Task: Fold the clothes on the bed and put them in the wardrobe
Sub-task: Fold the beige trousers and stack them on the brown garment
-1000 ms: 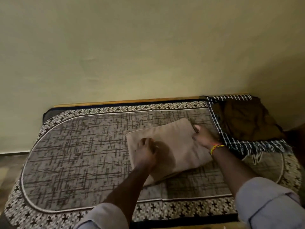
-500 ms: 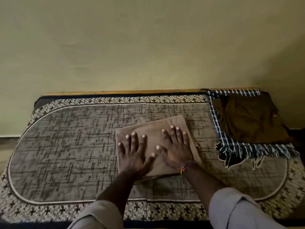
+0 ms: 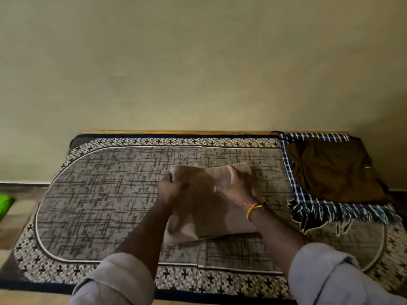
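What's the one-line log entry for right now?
step: folding | left hand: gripping tan cloth far edge | right hand: gripping same edge | cloth: on bed | brown garment: untouched, right

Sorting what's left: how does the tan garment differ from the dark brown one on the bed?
The tan garment is folded mid-bed, gripped at its far edge by the left hand and right hand; the dark brown garment lies untouched and rumpled at the right end, on a checked cloth. Both rest on the bed.
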